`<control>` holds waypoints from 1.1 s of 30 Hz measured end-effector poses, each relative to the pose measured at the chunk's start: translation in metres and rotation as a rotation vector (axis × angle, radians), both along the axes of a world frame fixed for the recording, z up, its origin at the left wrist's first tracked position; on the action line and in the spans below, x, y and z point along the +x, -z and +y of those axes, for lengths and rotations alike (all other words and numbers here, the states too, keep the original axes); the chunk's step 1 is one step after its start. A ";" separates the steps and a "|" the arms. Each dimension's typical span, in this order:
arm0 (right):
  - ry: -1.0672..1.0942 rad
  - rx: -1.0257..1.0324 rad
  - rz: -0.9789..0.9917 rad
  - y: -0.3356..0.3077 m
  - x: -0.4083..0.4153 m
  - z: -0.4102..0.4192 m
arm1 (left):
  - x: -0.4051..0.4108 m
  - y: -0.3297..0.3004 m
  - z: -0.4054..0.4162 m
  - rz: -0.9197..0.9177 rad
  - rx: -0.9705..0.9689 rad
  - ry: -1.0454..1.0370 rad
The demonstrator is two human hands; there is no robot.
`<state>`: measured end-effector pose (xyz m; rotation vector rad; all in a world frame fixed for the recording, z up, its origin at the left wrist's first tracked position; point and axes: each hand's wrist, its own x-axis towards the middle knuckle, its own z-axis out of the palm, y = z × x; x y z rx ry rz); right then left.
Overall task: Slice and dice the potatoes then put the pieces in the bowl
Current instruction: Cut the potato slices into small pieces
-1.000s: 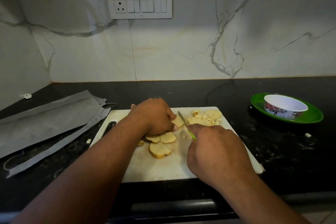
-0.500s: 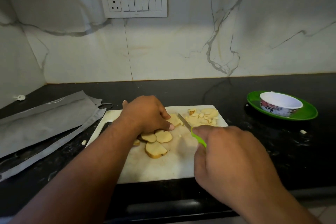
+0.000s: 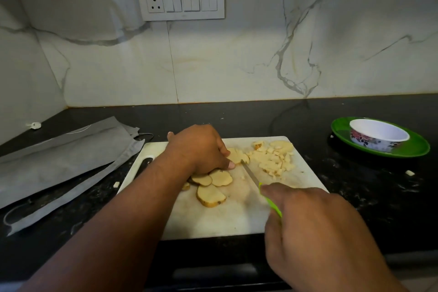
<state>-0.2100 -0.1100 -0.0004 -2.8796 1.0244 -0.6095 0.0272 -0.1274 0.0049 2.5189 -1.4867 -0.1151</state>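
Potato slices [image 3: 237,155] are lying on the cutting board [image 3: 237,218] just ahead of our left hand [image 3: 199,149], whose curled fingers are pinning the stack we're dicing, w/ the knife [image 3: 251,176] blade touching its right edge and running diagonally back toward our right hand [image 3: 317,232], which is clenching the green handle nearer the board's front-right corner. Diced pieces [image 3: 272,159] are piling at the board's far-right, and three whole slices [image 3: 211,185] are waiting near the board's middle, partly under our left wrist. Well right of the board the bowl [image 3: 379,135] is sitting on a green plate [image 3: 412,147], and as far as we're seeing it's holding nothing yet, so the next cut is prob. going across that pinned stack.
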 end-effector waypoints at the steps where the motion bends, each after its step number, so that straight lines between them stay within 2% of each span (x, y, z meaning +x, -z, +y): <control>1: 0.011 0.005 0.004 -0.004 -0.005 0.003 | 0.000 0.000 0.001 -0.014 0.008 0.004; 8: 0.026 -0.068 -0.105 -0.012 0.018 -0.014 | -0.006 -0.003 0.006 -0.019 0.026 0.070; 13: -0.003 -0.020 -0.078 0.004 0.050 -0.030 | -0.006 -0.003 0.005 0.016 0.018 0.078; 19: -0.008 -0.015 -0.026 0.011 0.019 -0.015 | -0.003 -0.002 0.003 0.004 0.013 0.083; 25: 0.021 0.040 0.002 -0.011 -0.017 0.004 | 0.001 -0.003 0.006 -0.029 0.034 0.116; 30: 0.039 -0.086 -0.109 -0.012 0.015 -0.014 | 0.005 -0.003 0.009 0.079 -0.069 0.053; 33: 0.027 -0.061 -0.096 0.000 0.045 -0.029 | 0.007 0.002 0.005 0.079 -0.067 0.027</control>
